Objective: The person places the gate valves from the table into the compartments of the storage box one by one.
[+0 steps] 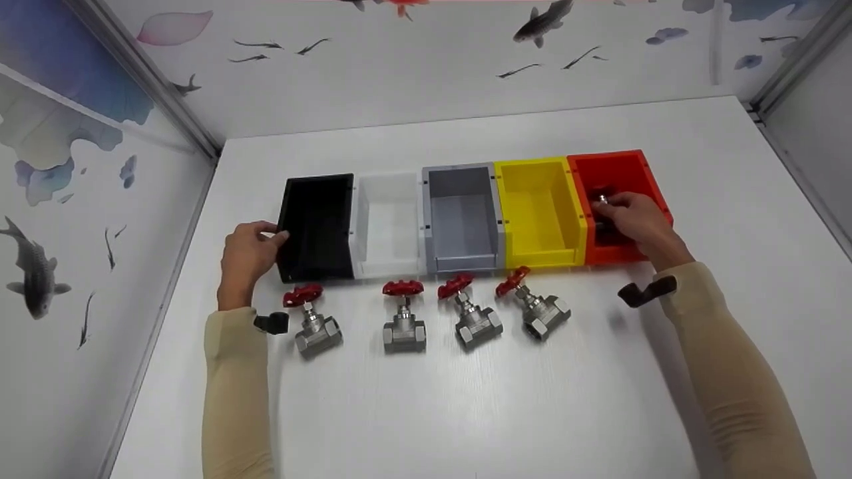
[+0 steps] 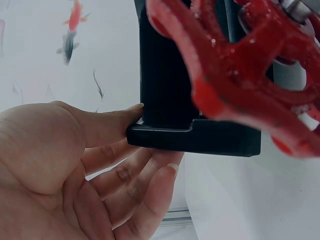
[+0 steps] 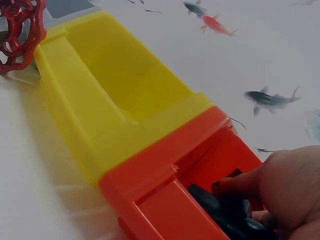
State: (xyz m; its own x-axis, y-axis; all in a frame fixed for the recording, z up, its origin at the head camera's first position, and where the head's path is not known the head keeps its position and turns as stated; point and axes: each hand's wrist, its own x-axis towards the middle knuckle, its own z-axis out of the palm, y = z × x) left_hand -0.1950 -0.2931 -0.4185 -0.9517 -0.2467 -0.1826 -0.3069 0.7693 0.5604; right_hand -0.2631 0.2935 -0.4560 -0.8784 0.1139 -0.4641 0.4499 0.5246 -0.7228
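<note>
On my remote feed, I have the right hand pinching a mostly hidden metal-tipped piece, with the red bin around that grip. My left hand pinches the black bin's edge; four red-wheeled valves lie between both grips.

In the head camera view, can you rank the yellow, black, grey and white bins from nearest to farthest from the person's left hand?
From the left hand:
1. Black bin: its left edge is held.
2. White bin: right of black.
3. Grey bin: mid-row.
4. Yellow bin: right of grey.
</note>
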